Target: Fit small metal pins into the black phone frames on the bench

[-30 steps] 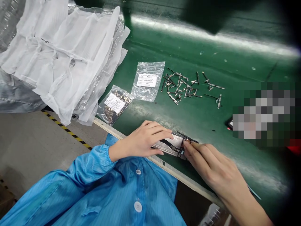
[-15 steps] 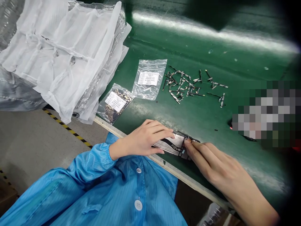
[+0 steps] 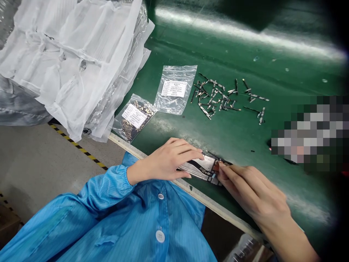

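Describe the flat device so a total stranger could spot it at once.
Start at the near edge of the green tabletop, by the blue coat. There, partly covered by the left hand and right hand, lies the flat device. Its broad silvery face with a wavy black strip sets it apart from the small thin pieces scattered beyond.

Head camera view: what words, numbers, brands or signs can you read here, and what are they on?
No text can be read with certainty.
White label on the upper clear bag: printed rows, too small to read.
White label on the bag of gold-tipped parts: also too small.
Metal-faced device: no legible text.
Pixelated patch: nothing legible.
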`<state>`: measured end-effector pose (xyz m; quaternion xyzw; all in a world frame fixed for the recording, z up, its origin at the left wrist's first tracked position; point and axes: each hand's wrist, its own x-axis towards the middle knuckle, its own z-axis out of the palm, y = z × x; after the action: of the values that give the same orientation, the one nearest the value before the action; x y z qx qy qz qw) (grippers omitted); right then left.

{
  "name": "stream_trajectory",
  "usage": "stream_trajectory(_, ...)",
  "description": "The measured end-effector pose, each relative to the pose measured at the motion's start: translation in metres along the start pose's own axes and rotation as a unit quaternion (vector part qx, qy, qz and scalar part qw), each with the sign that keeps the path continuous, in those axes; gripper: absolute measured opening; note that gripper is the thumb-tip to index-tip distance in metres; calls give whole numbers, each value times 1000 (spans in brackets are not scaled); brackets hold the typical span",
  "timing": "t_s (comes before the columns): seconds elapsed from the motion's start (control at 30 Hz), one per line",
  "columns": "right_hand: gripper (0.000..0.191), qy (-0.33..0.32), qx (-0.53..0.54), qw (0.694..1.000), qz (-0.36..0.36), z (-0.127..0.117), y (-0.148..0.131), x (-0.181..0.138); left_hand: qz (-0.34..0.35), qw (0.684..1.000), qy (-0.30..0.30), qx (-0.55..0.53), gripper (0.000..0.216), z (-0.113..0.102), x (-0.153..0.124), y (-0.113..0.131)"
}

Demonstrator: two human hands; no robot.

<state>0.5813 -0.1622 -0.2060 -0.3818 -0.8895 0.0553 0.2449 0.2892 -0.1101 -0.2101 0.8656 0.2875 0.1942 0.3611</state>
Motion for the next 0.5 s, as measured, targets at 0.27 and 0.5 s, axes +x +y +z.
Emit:
stream_trajectory(0.27, 72, -83, -30, 996, -11, -12, -1, -6, -4, 1000, -8, -3, 47, 0, 0, 2)
stream_trajectory(0.5, 73, -118, -118, 984, -69, -16, -1, 6, -2, 1000, -5, 2, 48, -2, 0, 3)
